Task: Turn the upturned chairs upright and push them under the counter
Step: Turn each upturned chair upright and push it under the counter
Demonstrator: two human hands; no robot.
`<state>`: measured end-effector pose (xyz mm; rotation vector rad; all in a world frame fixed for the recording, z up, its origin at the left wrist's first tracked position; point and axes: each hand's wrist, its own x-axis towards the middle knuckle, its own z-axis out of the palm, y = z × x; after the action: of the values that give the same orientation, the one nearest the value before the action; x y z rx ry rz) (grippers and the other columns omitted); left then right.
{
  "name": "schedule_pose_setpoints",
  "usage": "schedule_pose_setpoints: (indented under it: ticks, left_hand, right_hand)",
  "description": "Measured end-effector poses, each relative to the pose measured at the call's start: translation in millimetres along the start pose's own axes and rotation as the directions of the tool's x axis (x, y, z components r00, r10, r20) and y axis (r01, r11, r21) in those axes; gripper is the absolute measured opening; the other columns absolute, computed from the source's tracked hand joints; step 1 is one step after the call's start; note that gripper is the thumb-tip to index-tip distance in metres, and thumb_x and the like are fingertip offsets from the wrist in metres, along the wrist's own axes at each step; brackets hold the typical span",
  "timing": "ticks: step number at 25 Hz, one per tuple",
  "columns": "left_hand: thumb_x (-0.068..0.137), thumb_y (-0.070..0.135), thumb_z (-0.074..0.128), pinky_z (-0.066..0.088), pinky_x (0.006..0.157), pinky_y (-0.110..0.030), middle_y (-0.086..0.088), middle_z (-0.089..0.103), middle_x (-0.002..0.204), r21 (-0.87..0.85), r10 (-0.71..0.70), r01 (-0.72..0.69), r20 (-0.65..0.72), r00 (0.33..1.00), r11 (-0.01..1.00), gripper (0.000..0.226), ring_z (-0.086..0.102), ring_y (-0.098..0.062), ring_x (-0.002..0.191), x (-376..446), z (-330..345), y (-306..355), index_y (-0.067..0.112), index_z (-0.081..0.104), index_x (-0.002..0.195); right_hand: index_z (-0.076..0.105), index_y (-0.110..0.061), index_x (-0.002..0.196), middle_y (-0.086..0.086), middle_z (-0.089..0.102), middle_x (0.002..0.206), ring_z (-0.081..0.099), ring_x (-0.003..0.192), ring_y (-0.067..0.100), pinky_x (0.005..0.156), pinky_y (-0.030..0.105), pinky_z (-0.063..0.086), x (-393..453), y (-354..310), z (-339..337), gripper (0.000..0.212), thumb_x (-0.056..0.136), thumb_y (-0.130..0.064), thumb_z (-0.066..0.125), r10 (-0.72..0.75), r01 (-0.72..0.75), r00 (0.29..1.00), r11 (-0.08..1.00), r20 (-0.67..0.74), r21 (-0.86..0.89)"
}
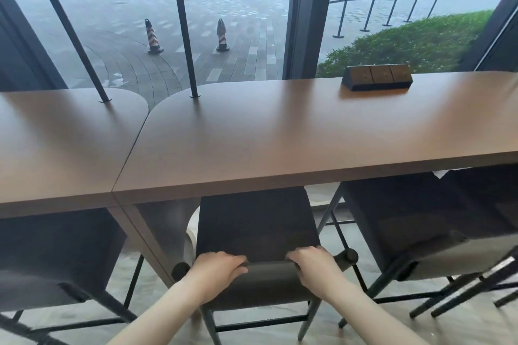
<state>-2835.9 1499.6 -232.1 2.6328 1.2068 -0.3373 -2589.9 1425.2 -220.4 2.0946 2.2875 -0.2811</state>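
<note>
A dark chair (259, 230) stands upright in front of me, its seat partly under the brown counter (280, 131). My left hand (217, 269) grips the top of its low backrest on the left side. My right hand (314, 266) grips the same backrest edge on the right. A second dark chair (406, 221) stands upright to the right, tucked partly beneath the counter. A third dark chair (56, 255) stands at the left under the neighbouring counter section (61, 137).
A dark socket box (377, 80) sits on the counter at the back right. Two dark curved metal posts (186, 36) rise from the counter tops. A large window stands behind the counter. Chair legs crowd the pale floor (364, 328) on the right.
</note>
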Motion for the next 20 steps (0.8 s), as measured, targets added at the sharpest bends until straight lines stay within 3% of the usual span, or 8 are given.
schedule_pose_setpoints:
  ticks: [2, 4, 10, 14, 20]
  left_hand:
    - [0.104, 0.048, 0.029, 0.036, 0.103, -0.038, 0.012, 0.046, 0.149, 0.035, -0.042, 0.044, -0.064, 0.997, 0.998, 0.04, 0.049, -0.018, 0.129, -6, 3, 9, 0.036, 0.046, 0.139]
    - [0.105, 0.045, 0.027, 0.028, 0.11, -0.036, 0.015, 0.033, 0.158, -0.001, -0.083, 0.084, -0.121, 0.989, 0.996, 0.043, 0.039, -0.014, 0.138, -14, 2, 15, 0.036, 0.04, 0.145]
    - [0.105, 0.046, 0.025, 0.02, 0.116, -0.026, 0.019, 0.034, 0.157, -0.199, -0.227, 0.179, -0.251, 0.941, 0.963, 0.049, 0.033, -0.005, 0.142, -61, -1, 40, 0.035, 0.035, 0.151]
    - [0.105, 0.037, 0.036, 0.028, 0.116, -0.032, 0.013, 0.041, 0.154, -0.47, -0.349, 0.167, -0.332, 0.876, 0.867, 0.042, 0.036, -0.008, 0.142, -83, -10, 79, 0.031, 0.048, 0.145]
    - [0.107, 0.029, 0.037, 0.029, 0.117, -0.033, 0.01, 0.048, 0.149, -0.681, -0.449, 0.058, -0.414, 0.792, 0.73, 0.038, 0.04, -0.009, 0.138, -129, -21, 174, 0.027, 0.055, 0.14]
  right_hand:
    - [0.063, -0.027, 0.115, -0.003, 0.067, 0.107, 0.061, 0.102, 0.023, 0.085, 0.034, 0.037, -3, 0, 2, 0.039, 0.088, -0.006, 0.046, 0.004, -0.004, 1.0, 1.0, -0.018, -0.015]
    - [0.06, -0.025, 0.119, -0.001, 0.063, 0.111, 0.056, 0.108, 0.025, 0.089, 0.037, 0.036, -7, -2, 2, 0.037, 0.087, -0.01, 0.048, 0.022, -0.022, 1.0, 1.0, -0.021, -0.007]
    - [0.04, -0.022, 0.147, 0.0, 0.038, 0.147, 0.035, 0.136, 0.022, 0.118, 0.035, 0.023, -49, 9, 9, 0.064, 0.085, -0.019, 0.055, 0.025, -0.01, 0.994, 0.99, -0.107, 0.139]
    - [0.036, -0.021, 0.15, -0.002, 0.027, 0.157, 0.024, 0.145, 0.018, 0.117, 0.032, 0.027, -74, 12, -8, 0.064, 0.089, -0.021, 0.055, 0.088, -0.08, 0.996, 0.889, 0.003, 0.452]
    - [0.043, -0.018, 0.145, -0.004, 0.044, 0.146, 0.041, 0.135, 0.012, 0.103, 0.017, 0.029, -141, 0, -39, 0.057, 0.09, -0.02, 0.057, 0.01, 0.019, 0.999, 0.797, -0.045, 0.603]
